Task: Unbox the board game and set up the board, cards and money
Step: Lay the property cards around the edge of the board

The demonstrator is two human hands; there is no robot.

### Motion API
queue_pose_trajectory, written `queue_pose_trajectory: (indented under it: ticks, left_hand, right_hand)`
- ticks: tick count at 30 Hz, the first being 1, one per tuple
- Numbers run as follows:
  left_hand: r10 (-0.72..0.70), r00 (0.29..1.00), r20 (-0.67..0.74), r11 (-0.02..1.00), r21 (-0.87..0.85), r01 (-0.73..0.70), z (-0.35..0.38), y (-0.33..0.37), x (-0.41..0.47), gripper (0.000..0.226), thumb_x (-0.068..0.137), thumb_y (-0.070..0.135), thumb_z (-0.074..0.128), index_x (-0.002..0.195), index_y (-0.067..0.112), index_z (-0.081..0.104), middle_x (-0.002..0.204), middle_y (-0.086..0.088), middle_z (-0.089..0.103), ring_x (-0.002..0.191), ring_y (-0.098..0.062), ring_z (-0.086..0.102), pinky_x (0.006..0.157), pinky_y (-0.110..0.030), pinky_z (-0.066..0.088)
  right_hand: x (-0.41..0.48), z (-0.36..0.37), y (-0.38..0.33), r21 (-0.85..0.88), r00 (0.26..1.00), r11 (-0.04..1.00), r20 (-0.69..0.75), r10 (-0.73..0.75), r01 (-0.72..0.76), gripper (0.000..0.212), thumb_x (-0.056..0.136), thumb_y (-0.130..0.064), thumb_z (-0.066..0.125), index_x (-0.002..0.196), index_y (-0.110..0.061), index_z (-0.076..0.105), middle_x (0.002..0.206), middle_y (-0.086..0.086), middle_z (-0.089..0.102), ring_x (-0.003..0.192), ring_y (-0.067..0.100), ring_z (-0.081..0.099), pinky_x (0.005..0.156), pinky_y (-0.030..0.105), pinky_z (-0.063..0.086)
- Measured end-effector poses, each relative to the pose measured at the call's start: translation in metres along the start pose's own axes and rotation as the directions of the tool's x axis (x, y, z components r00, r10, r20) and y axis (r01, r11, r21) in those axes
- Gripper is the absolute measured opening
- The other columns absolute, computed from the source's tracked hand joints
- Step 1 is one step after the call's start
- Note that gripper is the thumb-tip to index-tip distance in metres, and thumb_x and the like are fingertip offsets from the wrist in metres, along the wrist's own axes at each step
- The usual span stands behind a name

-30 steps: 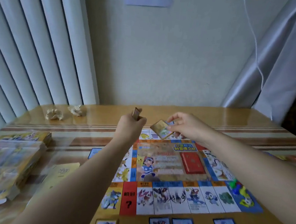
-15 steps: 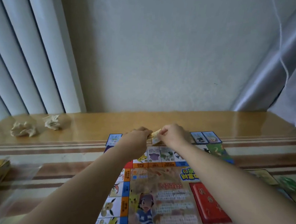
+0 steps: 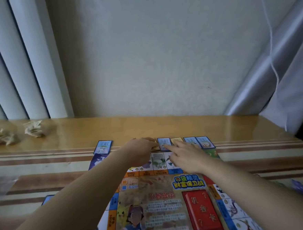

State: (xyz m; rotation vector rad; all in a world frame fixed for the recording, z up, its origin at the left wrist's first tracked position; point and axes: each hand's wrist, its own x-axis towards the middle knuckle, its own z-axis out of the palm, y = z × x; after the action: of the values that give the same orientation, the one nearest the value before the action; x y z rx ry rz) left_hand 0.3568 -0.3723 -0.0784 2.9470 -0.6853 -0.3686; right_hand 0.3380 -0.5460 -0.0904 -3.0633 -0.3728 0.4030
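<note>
Laying out small cards along the far edge of the board (image 3: pixel 160 201), at 12 o'clock from the wearer. Right hand (image 3: pixel 185 158) flat and palm down, fingers loosely spread, index fingertip (image 3: pixel 165 147) pressed on the blue-bordered card (image 3: pixel 163 143) just beyond the board's far edge. Left hand (image 3: pixel 141 151) curled just beside it at 9 o'clock, fingers bunched together; a sliver of tan edge at the fingertips, likely more cards, though cannot tell for sure. Further cards in the same row: a yellowish card (image 3: pixel 176 140) touching at 3 o'clock, a pair of blue cards (image 3: pixel 199 141) beyond that, a lone card (image 3: pixel 102 146) well apart at 9 o'clock. Two crumpled paper balls (image 3: pixel 15 132) far off at 9 to 10 o'clock on the table (image 3: pixel 110 128).

Judged handling: cards thin, light, slightly flexible, and slick on the glossy tabletop; hard to lift flat, so best slid by a fingertip on the face, or pinched at a short edge once it overhangs. Light pressure only, lest neighbours shift out of line.
</note>
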Motion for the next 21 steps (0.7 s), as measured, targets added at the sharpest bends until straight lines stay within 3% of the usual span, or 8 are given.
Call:
queue_pose_trajectory:
  ticks: [5,12,21]
  left_hand:
    - [-0.001,1.000,0.016,1.000,0.017,0.001,0.004,0.001,0.006,0.062,0.085,0.005,0.060,0.140,0.029,0.044,0.138,0.000,0.051,0.115,-0.024,0.054,0.092,-0.039,0.051]
    - [0.019,0.999,-0.042,0.998,-0.056,-0.022,0.005,-0.003,0.002,0.047,0.096,0.008,0.041,0.138,0.028,0.047,0.135,0.001,0.055,0.112,-0.021,0.057,0.087,-0.037,0.054]
    - [0.033,0.998,-0.057,0.997,-0.065,-0.037,0.006,-0.007,0.003,0.047,0.095,0.010,0.046,0.137,0.030,0.047,0.136,0.002,0.054,0.112,-0.020,0.056,0.079,-0.031,0.052]
  right_hand:
    - [-0.001,0.000,0.003,-0.009,1.000,1.000,0.018,0.000,0.000,0.051,0.102,-0.037,0.017,0.151,-0.035,0.006,0.161,-0.001,0.003,0.147,0.021,0.006,0.117,0.052,0.006]
    - [-0.005,-0.001,0.004,-0.029,1.000,0.999,0.028,0.015,-0.014,0.051,0.102,-0.040,0.017,0.151,-0.036,0.005,0.161,-0.002,-0.003,0.148,0.021,0.001,0.116,0.053,0.001]
    - [-0.005,0.002,0.003,-0.015,0.999,0.999,0.016,0.030,-0.030,0.052,0.102,-0.042,0.017,0.151,-0.037,0.004,0.161,-0.001,-0.003,0.147,0.023,0.001,0.115,0.054,0.000]
